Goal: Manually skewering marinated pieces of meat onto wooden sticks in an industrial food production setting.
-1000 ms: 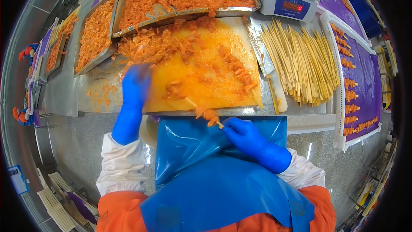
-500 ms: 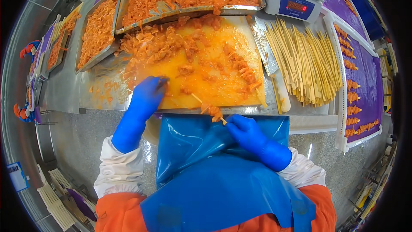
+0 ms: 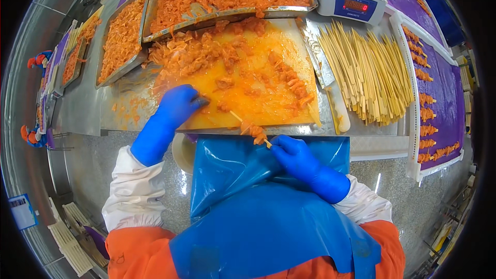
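Note:
My right hand [image 3: 297,156], in a blue glove, grips the lower end of a wooden skewer [image 3: 268,144]. Orange marinated meat pieces [image 3: 252,131] are threaded on it, and its bare tip points up and left over the near edge of the yellow cutting board [image 3: 206,121]. At the board's left side is my left hand [image 3: 178,104], its gloved fingers bent together with dark tips; whatever they may pinch is hidden. Loose meat [image 3: 181,54] is heaped across the board's far left. Another meat skewer [image 3: 292,83] lies along its right side.
A large meat tray [image 3: 232,14] stands behind the board, a smaller one [image 3: 124,36] to its left. Right of the board are a knife [image 3: 338,111], a pile of bare skewers [image 3: 364,75], a scale [image 3: 356,6] and a purple-lined rack [image 3: 447,108] holding finished skewers.
My left hand has shifted slightly away from me, its fingers more bent and its forearm further left. The right hand holds the skewer almost unmoved.

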`<move>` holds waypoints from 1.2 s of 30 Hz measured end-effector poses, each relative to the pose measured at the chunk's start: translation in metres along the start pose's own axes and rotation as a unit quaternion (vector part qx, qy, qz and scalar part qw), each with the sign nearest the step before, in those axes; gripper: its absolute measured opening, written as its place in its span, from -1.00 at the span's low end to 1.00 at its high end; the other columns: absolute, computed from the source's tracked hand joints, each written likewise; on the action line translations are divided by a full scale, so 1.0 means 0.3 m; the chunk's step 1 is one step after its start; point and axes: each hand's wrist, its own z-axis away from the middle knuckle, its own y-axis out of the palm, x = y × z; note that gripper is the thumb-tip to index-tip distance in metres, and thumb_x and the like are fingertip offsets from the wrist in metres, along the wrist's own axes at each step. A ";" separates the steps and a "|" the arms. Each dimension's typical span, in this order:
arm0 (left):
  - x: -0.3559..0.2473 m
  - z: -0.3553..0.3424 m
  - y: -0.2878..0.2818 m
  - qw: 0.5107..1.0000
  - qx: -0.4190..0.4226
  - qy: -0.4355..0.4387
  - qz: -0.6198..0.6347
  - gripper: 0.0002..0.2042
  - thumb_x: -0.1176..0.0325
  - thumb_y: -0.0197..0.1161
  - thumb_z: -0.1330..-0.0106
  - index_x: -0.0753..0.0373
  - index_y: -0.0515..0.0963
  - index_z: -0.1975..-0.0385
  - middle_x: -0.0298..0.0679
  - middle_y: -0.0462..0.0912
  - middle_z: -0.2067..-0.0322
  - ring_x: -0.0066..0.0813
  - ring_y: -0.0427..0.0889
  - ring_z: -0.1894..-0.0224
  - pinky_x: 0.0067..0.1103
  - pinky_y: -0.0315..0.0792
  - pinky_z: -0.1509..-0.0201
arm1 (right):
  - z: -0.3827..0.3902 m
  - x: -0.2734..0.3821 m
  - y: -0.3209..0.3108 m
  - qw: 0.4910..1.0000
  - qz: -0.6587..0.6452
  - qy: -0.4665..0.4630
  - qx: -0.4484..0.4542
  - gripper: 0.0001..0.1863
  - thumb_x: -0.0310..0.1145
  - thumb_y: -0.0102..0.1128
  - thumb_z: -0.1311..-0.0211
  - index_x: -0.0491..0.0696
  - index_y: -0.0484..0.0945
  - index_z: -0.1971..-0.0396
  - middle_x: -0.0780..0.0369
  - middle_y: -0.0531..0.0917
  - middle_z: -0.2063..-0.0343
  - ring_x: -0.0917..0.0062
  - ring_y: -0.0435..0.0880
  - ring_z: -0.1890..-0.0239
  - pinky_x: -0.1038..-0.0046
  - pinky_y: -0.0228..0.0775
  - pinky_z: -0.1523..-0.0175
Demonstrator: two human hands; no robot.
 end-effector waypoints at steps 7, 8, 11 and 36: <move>-0.027 0.053 -0.032 0.994 0.007 0.005 0.109 -0.88 0.38 0.30 -0.11 0.22 0.61 0.37 -0.14 0.52 0.41 -0.27 0.52 0.37 -0.44 0.42 0.30 | 0.010 -0.003 -0.016 1.000 0.002 0.005 -0.006 -0.82 -0.31 0.12 -0.26 -0.12 0.55 0.29 0.23 0.54 0.60 0.65 0.47 0.53 0.51 0.35 0.41; -0.032 0.070 -0.028 0.988 -0.046 -0.008 0.150 -0.89 0.44 0.28 -0.11 0.21 0.62 0.35 -0.14 0.50 0.39 -0.30 0.52 0.35 -0.48 0.43 0.28 | 0.012 -0.009 -0.016 1.000 0.001 -0.004 -0.007 -0.82 -0.31 0.12 -0.26 -0.12 0.54 0.29 0.23 0.54 0.60 0.65 0.47 0.53 0.51 0.35 0.41; -0.044 0.061 0.012 0.968 -0.211 0.035 0.129 -0.82 0.52 0.25 -0.12 0.22 0.62 0.27 -0.12 0.51 0.34 -0.32 0.55 0.30 -0.53 0.45 0.23 | 0.011 -0.008 -0.017 1.000 -0.003 -0.004 -0.003 -0.82 -0.32 0.12 -0.27 -0.12 0.54 0.29 0.22 0.54 0.60 0.64 0.47 0.53 0.50 0.36 0.41; -0.136 0.036 0.095 0.980 -0.188 -0.034 0.060 -0.85 0.53 0.25 -0.07 0.23 0.61 0.34 -0.10 0.56 0.36 -0.14 0.59 0.32 -0.45 0.49 0.23 | -0.047 0.126 0.017 0.996 0.068 -0.057 -0.012 -0.82 -0.32 0.05 -0.21 -0.14 0.46 0.45 -0.04 0.55 0.48 -0.03 0.53 0.39 0.15 0.35 0.37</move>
